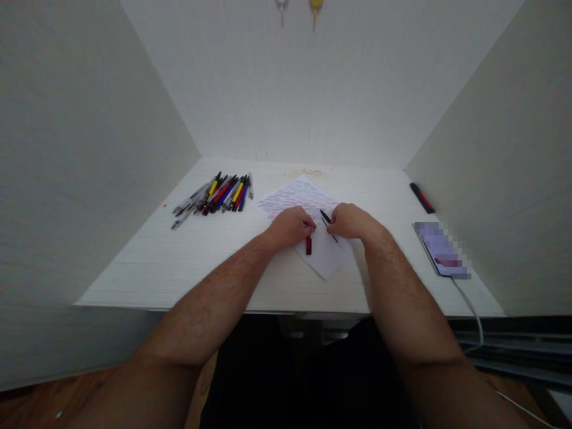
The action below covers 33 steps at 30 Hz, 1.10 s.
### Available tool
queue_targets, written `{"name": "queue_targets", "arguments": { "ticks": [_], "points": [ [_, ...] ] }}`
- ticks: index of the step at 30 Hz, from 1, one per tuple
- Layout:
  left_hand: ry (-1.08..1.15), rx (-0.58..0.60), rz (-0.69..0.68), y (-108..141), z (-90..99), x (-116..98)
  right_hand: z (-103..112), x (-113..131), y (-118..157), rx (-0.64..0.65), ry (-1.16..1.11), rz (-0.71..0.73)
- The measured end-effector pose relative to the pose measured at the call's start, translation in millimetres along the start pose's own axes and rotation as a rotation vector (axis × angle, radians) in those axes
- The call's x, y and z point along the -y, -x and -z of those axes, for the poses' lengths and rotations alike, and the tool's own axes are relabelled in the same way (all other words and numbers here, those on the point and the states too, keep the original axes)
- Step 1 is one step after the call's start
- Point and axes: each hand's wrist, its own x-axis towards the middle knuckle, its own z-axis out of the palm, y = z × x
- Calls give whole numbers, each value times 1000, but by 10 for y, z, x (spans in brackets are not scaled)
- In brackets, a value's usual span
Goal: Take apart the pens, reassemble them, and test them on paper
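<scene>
Head view: my left hand [290, 227] and right hand [350, 221] meet over a sheet [326, 262] of thin, matt white paper, set cornerwise on the table [147, 268]; its far part bears close lines of handwriting, its near part is plain. The tabletop is pale and finely streaked; a brownish stain [311, 173] marks it beyond the sheet.

My right fingers are closed in a grip on a black part [325, 215], smooth, slim and tapered; it lies over the middle of the sheet, its long axis slanting, its narrow end pointing away from me and to the left. A thin dark rod [335, 238] shows at the same fingertips, its near end pointing toward me and to the right; whether it is gripped too, I cannot tell. My left fingers are pinched together on a small piece [305, 224], too blurred to identify; just below them is a red tube [308, 245] with a black end, short and straight, its long axis running nearly toward me.

At left lies a loose heap of pens [221, 193], clear, black, red, yellow and blue; at right, a red-and-black case [422, 198] lies beyond a flat phone [442, 250], to which a white cable [471, 310] runs.
</scene>
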Motion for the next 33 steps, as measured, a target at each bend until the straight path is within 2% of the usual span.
{"name": "queue_targets", "arguments": {
  "ticks": [8, 13, 20, 23, 26, 33],
  "points": [
    [80, -57, 116, 20, 54, 14, -44, -59, -106, -250, -178, -162],
    [-44, 5, 145, 39, 32, 8, -123, -51, -175, -171, -167, -172],
    [-167, -49, 232, 14, 2, 95, -52, -131, -126, -32, -133, -80],
    [-204, -102, 254, -6, 6, 153, -28, -244, -136, -64, -167, -74],
    [-237, -179, 299, -37, 24, 260, -88, -341, -206, -144, -151, -176],
    [-189, -234, 332, -130, 11, 487, -253, -406, -361, -132, -146, -203]
  ]
}}
